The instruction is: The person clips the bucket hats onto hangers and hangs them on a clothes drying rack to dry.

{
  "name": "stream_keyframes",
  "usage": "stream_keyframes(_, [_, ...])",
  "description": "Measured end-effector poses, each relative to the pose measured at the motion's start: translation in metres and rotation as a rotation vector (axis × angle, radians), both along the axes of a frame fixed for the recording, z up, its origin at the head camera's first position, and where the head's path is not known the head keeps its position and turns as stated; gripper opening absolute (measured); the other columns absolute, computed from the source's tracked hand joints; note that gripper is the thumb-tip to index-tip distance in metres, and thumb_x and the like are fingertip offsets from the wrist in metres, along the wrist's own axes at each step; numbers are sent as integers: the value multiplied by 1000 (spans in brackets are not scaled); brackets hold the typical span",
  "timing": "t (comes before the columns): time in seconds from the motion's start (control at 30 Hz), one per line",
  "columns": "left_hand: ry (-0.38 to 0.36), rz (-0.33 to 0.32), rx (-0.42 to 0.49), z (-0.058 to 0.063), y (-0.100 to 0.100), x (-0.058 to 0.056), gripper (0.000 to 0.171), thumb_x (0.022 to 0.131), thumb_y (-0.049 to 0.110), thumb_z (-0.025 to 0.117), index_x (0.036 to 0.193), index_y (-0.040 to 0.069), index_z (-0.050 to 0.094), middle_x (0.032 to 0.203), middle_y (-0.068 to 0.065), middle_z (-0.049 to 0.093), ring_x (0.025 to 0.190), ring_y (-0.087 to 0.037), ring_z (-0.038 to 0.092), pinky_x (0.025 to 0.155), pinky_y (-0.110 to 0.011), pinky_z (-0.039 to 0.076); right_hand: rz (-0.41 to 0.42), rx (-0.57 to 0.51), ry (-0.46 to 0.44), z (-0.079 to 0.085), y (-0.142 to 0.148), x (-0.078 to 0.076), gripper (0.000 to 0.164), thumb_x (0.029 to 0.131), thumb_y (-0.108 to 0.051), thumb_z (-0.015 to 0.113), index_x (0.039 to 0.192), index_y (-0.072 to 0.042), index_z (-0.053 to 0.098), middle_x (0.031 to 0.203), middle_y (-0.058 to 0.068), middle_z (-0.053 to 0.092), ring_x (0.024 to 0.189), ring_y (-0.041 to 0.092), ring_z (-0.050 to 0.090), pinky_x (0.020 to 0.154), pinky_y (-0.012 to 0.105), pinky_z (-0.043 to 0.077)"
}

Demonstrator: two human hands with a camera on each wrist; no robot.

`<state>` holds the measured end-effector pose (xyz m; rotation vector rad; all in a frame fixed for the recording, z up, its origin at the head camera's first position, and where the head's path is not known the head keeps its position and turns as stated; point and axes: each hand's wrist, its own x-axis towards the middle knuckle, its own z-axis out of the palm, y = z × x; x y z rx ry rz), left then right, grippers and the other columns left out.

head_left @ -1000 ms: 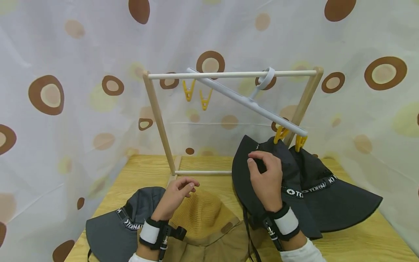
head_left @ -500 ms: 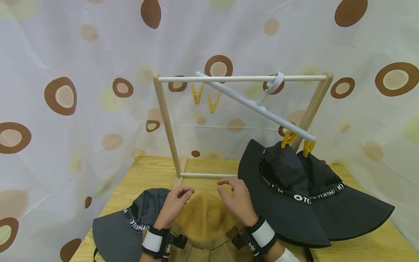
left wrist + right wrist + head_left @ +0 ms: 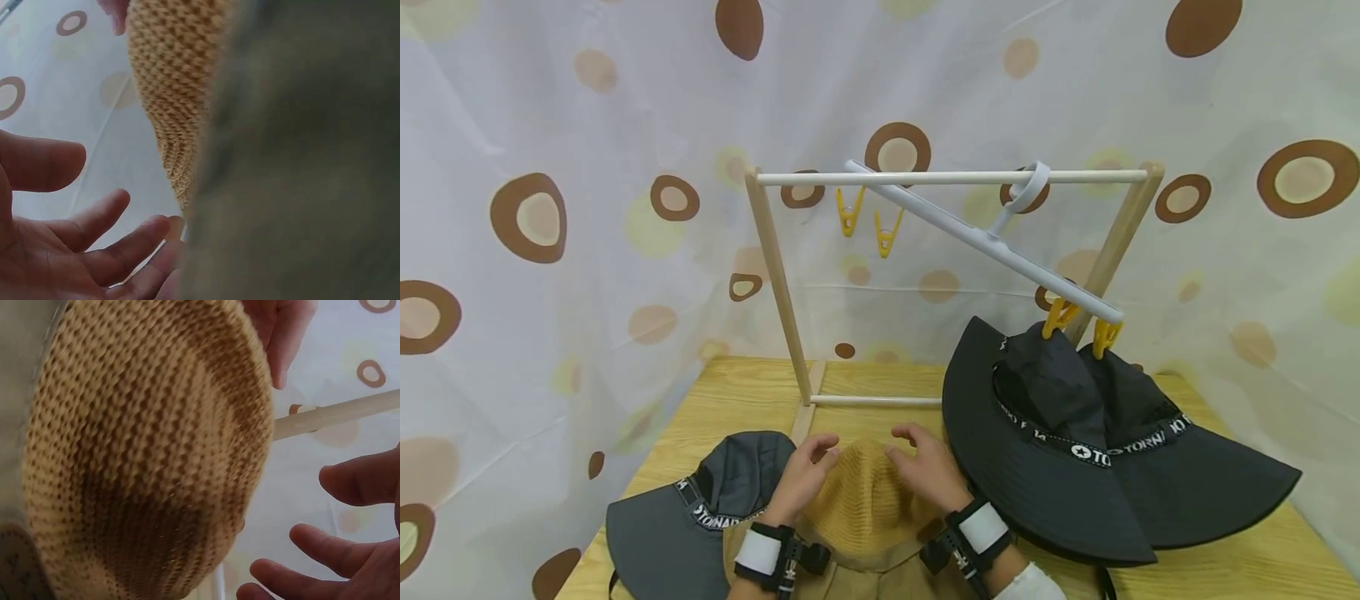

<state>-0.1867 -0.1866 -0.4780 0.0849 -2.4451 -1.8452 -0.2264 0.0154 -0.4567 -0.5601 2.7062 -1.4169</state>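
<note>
A hat with a mustard knitted crown [image 3: 867, 500] and a tan cloth brim [image 3: 880, 581] lies at the front middle of the table. My left hand [image 3: 802, 477] is at the left side of the crown, fingers loosely bent and apart. On the other side, my right hand [image 3: 931, 471] hovers close to the crown with thumb and fingers spread. Both wrist views show the knitted crown [image 3: 178, 81] beside spread fingers; the right wrist view has the right hand [image 3: 350, 544] with a gap to the knit. Neither hand grips anything.
A dark cap [image 3: 737, 475] lies at the left. From a white hanger [image 3: 985, 242], tilted on a rack's top rail [image 3: 925, 178], a black wide-brimmed hat [image 3: 1060, 467] hangs by yellow clips [image 3: 1106, 337]. Two more yellow clips [image 3: 885, 233] hang at the hanger's raised end.
My right hand has moved from in front of the black hat down and left to the knitted crown. The left hand has lowered slightly beside it. The head view shifted a little.
</note>
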Motion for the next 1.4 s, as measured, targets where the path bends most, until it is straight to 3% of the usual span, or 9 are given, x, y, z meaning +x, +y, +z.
stream_keyframes(0.2, [-33,24,-83,-8,7,-7,42,101,16,53,134,-9,50,135,-30,53,124,-47,51,98,-55,46,2,27,-85,-16,0,-4,43,96,-22,61,131,2,57,134,27,59,121,45,59,95,55,50])
stream_keyframes(0.43, [-60,-16,-164,-15,10,-8,49,99,23,58,133,-10,51,134,-33,55,124,-46,54,99,-56,47,-5,46,-75,-29,-5,-4,42,94,-25,62,127,2,60,128,23,63,118,42,60,96,54,49])
stream_keyframes(0.67, [-65,-8,-102,-11,10,-6,49,99,22,58,136,-9,49,139,-33,50,131,-48,48,103,-58,43,4,25,-76,-29,-5,-5,43,94,-22,63,128,3,59,131,24,62,122,42,58,99,55,48])
stream_keyframes(0.87, [-47,8,-51,-10,12,-8,45,102,21,54,136,-8,49,142,-32,47,135,-49,42,106,-59,40,14,-57,-96,-23,-4,-4,35,100,-14,53,129,6,59,130,25,62,122,43,58,99,55,48])
stream_keyframes(0.93, [-32,22,-41,-11,13,-9,39,104,18,50,134,-8,52,138,-30,52,130,-45,48,103,-55,43,11,-72,-109,-22,-3,-4,35,102,-13,50,130,6,58,130,25,61,123,43,57,99,54,47])
stream_keyframes(1.03, [-20,42,-30,-11,13,-10,31,105,13,45,124,-6,58,121,-22,61,109,-31,57,89,-42,47,9,-67,-113,-21,-1,-4,35,103,-15,49,130,4,59,131,24,62,123,42,57,99,54,48])
stream_keyframes(1.13, [-48,33,23,-8,12,-10,26,106,13,41,104,-5,59,95,-12,56,88,-20,48,77,-32,38,13,-54,-103,-21,2,-4,33,103,-19,51,127,2,62,126,21,65,117,39,61,95,50,50])
stream_keyframes(1.27, [-81,-9,107,-1,10,-9,29,108,18,37,89,1,52,85,-3,42,83,-17,42,78,-32,33,35,-84,-90,-18,8,-6,32,102,-23,54,120,0,65,116,16,68,103,30,64,83,41,52])
stream_keyframes(1.4, [-68,-60,158,3,8,-7,31,108,18,37,85,4,53,80,-1,44,80,-17,45,78,-32,35,62,-159,-134,-17,12,-8,28,103,-25,53,107,-2,68,98,11,67,84,18,58,73,32,47])
